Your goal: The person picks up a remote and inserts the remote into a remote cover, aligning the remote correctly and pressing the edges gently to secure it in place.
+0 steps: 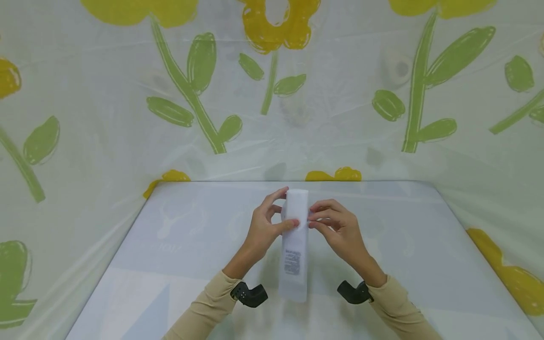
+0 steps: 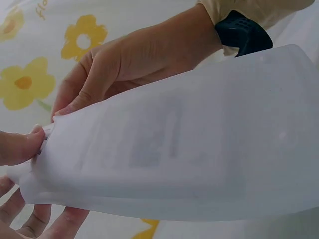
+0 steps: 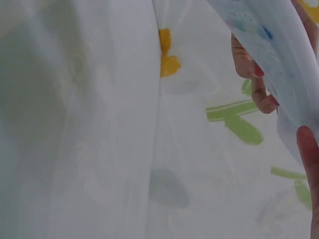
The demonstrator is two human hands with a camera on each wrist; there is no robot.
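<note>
White packet [image 1: 297, 243], grey print block on its near face, held up above the pale table [image 1: 204, 245]. Left hand [image 1: 265, 226] pinches its upper part, thumb across the near face; right hand [image 1: 342, 231] pinches the right edge, fingertips bunched.

Two hands [image 1: 264, 227] [image 1: 341, 230], two sleeves [image 1: 208, 303] [image 1: 399, 303], two wrist cameras [image 1: 251, 295] [image 1: 352, 293] — one packet [image 1: 296, 241], one table [image 1: 204, 236].
</note>
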